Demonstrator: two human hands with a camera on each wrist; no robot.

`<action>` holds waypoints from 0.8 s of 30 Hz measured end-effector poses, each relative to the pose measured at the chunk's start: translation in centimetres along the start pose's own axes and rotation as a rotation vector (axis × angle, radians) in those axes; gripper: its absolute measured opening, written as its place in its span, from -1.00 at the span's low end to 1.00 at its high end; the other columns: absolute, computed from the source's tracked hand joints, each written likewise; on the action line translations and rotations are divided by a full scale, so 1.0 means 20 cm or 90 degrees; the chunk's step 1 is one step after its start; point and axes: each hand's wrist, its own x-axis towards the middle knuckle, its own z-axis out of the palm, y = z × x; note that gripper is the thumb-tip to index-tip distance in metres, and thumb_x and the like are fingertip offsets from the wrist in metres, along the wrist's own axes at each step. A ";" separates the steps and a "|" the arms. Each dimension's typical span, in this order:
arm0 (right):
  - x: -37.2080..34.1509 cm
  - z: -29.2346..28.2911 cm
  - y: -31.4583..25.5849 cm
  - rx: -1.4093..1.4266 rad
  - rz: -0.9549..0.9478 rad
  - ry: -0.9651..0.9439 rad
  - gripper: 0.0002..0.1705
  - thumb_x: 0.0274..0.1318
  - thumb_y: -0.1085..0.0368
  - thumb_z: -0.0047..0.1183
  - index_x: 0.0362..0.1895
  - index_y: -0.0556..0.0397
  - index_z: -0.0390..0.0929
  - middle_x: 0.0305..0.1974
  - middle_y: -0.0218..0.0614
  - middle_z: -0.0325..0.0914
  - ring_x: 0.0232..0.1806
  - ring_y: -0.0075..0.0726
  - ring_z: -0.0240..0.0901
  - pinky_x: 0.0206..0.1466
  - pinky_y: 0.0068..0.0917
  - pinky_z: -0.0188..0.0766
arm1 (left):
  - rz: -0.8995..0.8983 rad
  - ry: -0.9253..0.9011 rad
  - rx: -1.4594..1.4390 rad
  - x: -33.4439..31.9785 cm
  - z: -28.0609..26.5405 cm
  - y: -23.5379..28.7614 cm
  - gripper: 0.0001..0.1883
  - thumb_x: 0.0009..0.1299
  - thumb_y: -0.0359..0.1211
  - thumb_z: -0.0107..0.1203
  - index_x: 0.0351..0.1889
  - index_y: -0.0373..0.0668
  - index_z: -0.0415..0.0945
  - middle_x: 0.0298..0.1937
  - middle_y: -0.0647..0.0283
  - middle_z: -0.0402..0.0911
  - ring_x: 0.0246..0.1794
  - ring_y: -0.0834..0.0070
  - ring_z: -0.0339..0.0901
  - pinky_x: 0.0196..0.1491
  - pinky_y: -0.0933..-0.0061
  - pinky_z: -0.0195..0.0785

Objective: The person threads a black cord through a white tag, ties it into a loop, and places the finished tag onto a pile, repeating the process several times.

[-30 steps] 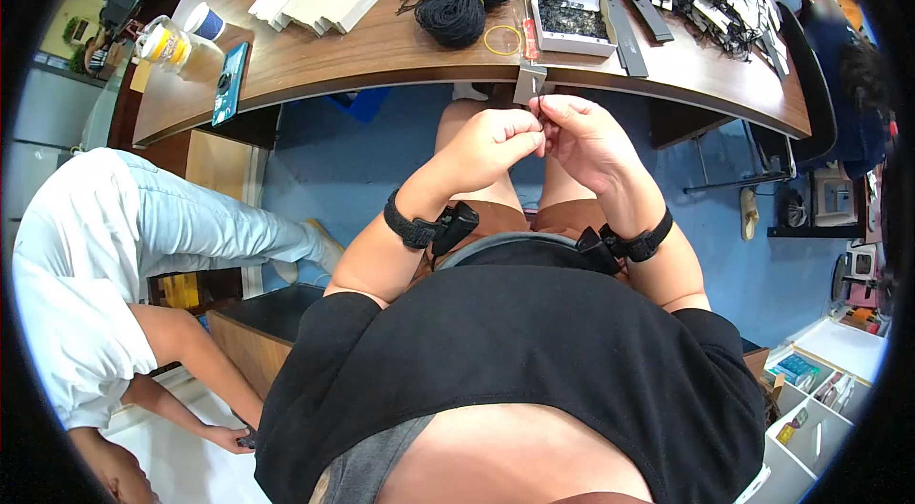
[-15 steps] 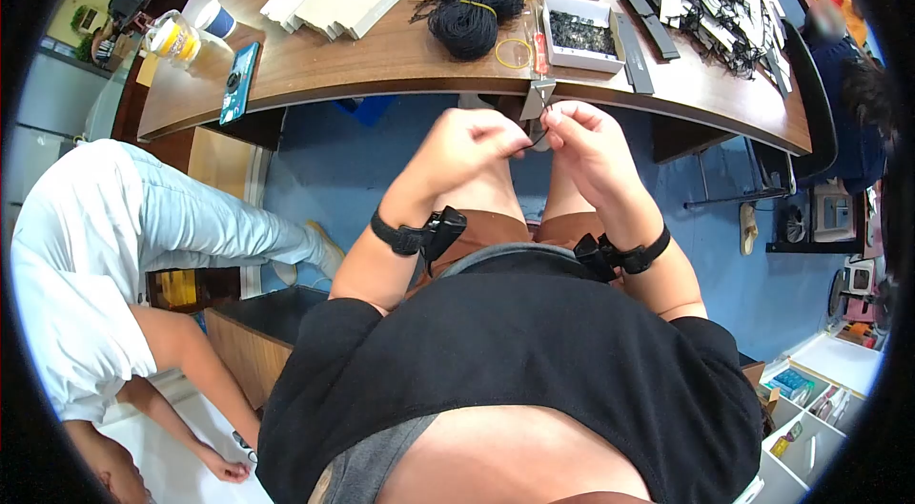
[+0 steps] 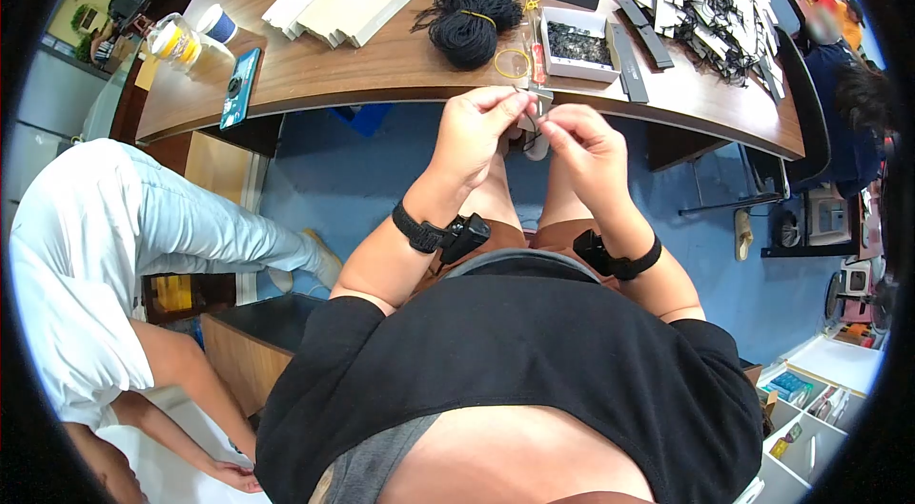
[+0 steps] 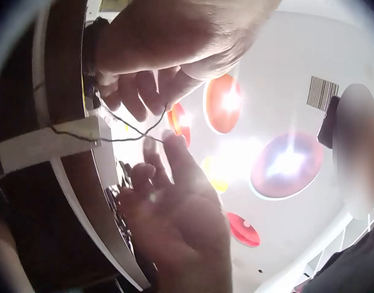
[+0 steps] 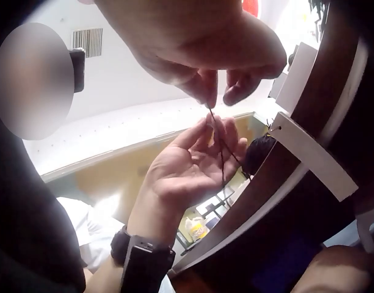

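Between the two hands, just off the table's front edge, runs a thin black cord. Thumb and fingertips of the left hand pinch one part of it. The right hand pinches another part, a small gap away. In the left wrist view the cord crosses itself between the left hand and the right hand. A pale tag with a small hole juts from the table edge beside them; whether the cord passes through it, I cannot tell.
On the table lie a black cord bundle, a white box of small dark pieces, pale card stacks, a heap of corded tags, a phone and a cup. Another person is at the left.
The hands were together, then moved apart with the cord between them. Since then the left hand has risen toward the tag and the cord now crosses itself.
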 end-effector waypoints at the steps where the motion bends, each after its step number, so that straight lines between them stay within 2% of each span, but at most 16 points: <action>1: 0.01 0.00 0.00 0.030 -0.008 0.049 -0.90 0.03 0.45 0.13 -0.31 0.15 0.61 -0.26 -0.33 0.49 -0.26 -0.54 0.41 -0.19 -0.62 0.36 | -0.011 0.029 -0.030 0.00 0.00 0.01 -0.84 0.33 -0.44 0.07 -0.25 -0.38 0.57 -0.26 0.18 0.63 -0.24 0.53 0.54 -0.06 0.57 0.37; 2: 0.01 0.00 0.00 0.061 -0.016 0.097 -0.89 0.04 0.45 0.13 -0.29 0.13 0.62 -0.23 -0.33 0.48 -0.24 -0.54 0.40 -0.17 -0.61 0.36 | 0.025 0.036 0.003 0.00 0.01 0.01 -0.83 0.34 -0.44 0.07 -0.24 -0.38 0.57 -0.25 0.17 0.63 -0.23 0.52 0.54 -0.05 0.57 0.37; 3: 0.01 0.00 0.02 0.075 -0.020 0.094 -0.85 0.05 0.45 0.12 -0.24 0.09 0.64 -0.13 -0.34 0.43 -0.17 -0.53 0.37 -0.12 -0.60 0.34 | 0.061 0.043 0.036 0.00 0.02 0.01 -0.83 0.34 -0.43 0.06 -0.23 -0.37 0.57 -0.24 0.16 0.62 -0.22 0.51 0.54 -0.05 0.56 0.37; 4: 0.02 0.00 0.02 0.084 -0.035 0.089 -0.85 0.06 0.45 0.12 -0.24 0.08 0.64 -0.11 -0.33 0.42 -0.16 -0.53 0.36 -0.11 -0.60 0.34 | 0.095 0.052 0.069 -0.01 0.04 0.01 -0.83 0.35 -0.43 0.06 -0.23 -0.37 0.57 -0.23 0.16 0.62 -0.22 0.51 0.54 -0.04 0.56 0.37; 5: 0.04 0.02 0.02 0.092 -0.049 0.085 -0.84 0.06 0.44 0.12 -0.23 0.08 0.64 -0.10 -0.33 0.41 -0.15 -0.53 0.36 -0.09 -0.60 0.33 | 0.117 0.027 0.070 0.00 0.04 -0.02 -0.83 0.37 -0.40 0.05 -0.22 -0.31 0.60 -0.28 0.29 0.62 -0.29 0.66 0.50 -0.18 0.65 0.38; 9: 0.03 0.07 0.03 0.042 -0.039 0.095 -0.84 0.05 0.44 0.12 -0.23 0.08 0.64 -0.06 -0.30 0.38 -0.11 -0.51 0.34 -0.03 -0.57 0.32 | -0.048 -0.023 -0.174 0.00 0.05 -0.07 -0.81 0.40 -0.41 -0.01 -0.12 -0.30 0.53 -0.24 0.25 0.60 -0.30 0.61 0.52 -0.18 0.62 0.40; 10: 0.03 0.08 0.04 0.016 -0.039 0.104 -0.83 0.05 0.44 0.12 -0.23 0.08 0.64 -0.06 -0.30 0.39 -0.11 -0.51 0.34 -0.02 -0.57 0.32 | -0.073 -0.030 -0.200 0.00 0.06 -0.06 -0.82 0.40 -0.40 -0.01 -0.15 -0.29 0.52 -0.27 0.26 0.59 -0.34 0.62 0.51 -0.23 0.62 0.40; 11: 0.04 0.07 0.06 -0.062 -0.099 0.117 -0.83 0.02 0.45 0.13 -0.23 0.07 0.64 -0.09 -0.27 0.41 -0.11 -0.49 0.37 -0.05 -0.57 0.34 | -0.099 -0.036 -0.225 -0.01 0.06 -0.06 -0.83 0.40 -0.39 -0.01 -0.18 -0.28 0.52 -0.30 0.27 0.58 -0.37 0.63 0.50 -0.29 0.63 0.39; 12: 0.04 0.07 0.06 -0.028 -0.054 0.116 -0.82 0.02 0.45 0.14 -0.22 0.09 0.63 -0.10 -0.28 0.43 -0.12 -0.48 0.38 -0.06 -0.58 0.34 | -0.125 -0.044 -0.250 -0.01 0.07 -0.06 -0.84 0.40 -0.37 -0.02 -0.22 -0.27 0.52 -0.33 0.28 0.57 -0.40 0.65 0.48 -0.34 0.63 0.39; 14: 0.03 0.06 0.07 0.038 0.038 0.113 -0.81 0.02 0.46 0.14 -0.21 0.12 0.62 -0.13 -0.29 0.45 -0.15 -0.47 0.41 -0.07 -0.58 0.35 | -0.150 -0.075 -0.196 0.00 0.02 -0.08 -0.85 0.41 -0.37 -0.02 -0.25 -0.25 0.52 -0.39 0.32 0.53 -0.52 0.72 0.38 -0.49 0.72 0.24; 15: 0.03 0.06 0.07 0.131 0.078 0.096 -0.81 0.02 0.45 0.14 -0.21 0.14 0.62 -0.15 -0.31 0.47 -0.17 -0.47 0.42 -0.07 -0.58 0.36 | -0.163 -0.091 -0.169 0.00 0.01 -0.08 -0.85 0.41 -0.37 -0.01 -0.26 -0.25 0.52 -0.42 0.34 0.51 -0.58 0.75 0.33 -0.57 0.76 0.17; 17: 0.03 0.05 0.08 0.317 0.156 0.061 -0.81 0.04 0.43 0.13 -0.20 0.17 0.60 -0.19 -0.34 0.50 -0.20 -0.48 0.44 -0.09 -0.58 0.36 | -0.149 -0.039 -0.105 -0.02 0.03 -0.07 -0.86 0.40 -0.38 -0.01 -0.28 -0.25 0.52 -0.45 0.36 0.48 -0.62 0.79 0.23 -0.62 0.79 0.03; 18: 0.03 0.04 0.05 0.343 0.218 0.052 -0.80 0.05 0.42 0.13 -0.19 0.19 0.60 -0.21 -0.34 0.52 -0.22 -0.50 0.45 -0.09 -0.59 0.36 | -0.141 -0.013 -0.073 -0.02 0.04 -0.07 -0.86 0.40 -0.39 -0.01 -0.29 -0.26 0.52 -0.47 0.38 0.46 -0.65 0.81 0.18 -0.65 0.80 -0.05; 20: 0.04 0.01 -0.01 0.393 0.343 0.034 -0.78 0.07 0.39 0.12 -0.18 0.21 0.59 -0.26 -0.36 0.55 -0.25 -0.53 0.45 -0.11 -0.60 0.36 | -0.093 -0.036 -0.018 -0.02 0.03 -0.08 -0.87 0.39 -0.40 0.01 -0.32 -0.26 0.52 -0.49 0.39 0.46 -0.64 0.83 0.18 -0.65 0.81 -0.04; 21: 0.04 0.00 0.00 0.393 0.347 0.008 -0.78 0.07 0.38 0.13 -0.18 0.21 0.59 -0.27 -0.35 0.56 -0.25 -0.53 0.45 -0.11 -0.60 0.36 | -0.069 -0.047 0.010 -0.02 0.03 -0.09 -0.87 0.39 -0.40 0.01 -0.33 -0.27 0.51 -0.49 0.40 0.45 -0.64 0.84 0.18 -0.65 0.81 -0.04; 24: 0.07 -0.04 0.04 0.372 0.335 -0.051 -0.76 0.07 0.36 0.13 -0.17 0.20 0.59 -0.29 -0.33 0.59 -0.25 -0.54 0.45 -0.10 -0.61 0.36 | 0.097 -0.045 0.183 0.00 0.04 -0.14 -0.87 0.38 -0.40 0.01 -0.32 -0.27 0.52 -0.46 0.39 0.50 -0.57 0.81 0.27 -0.56 0.78 0.09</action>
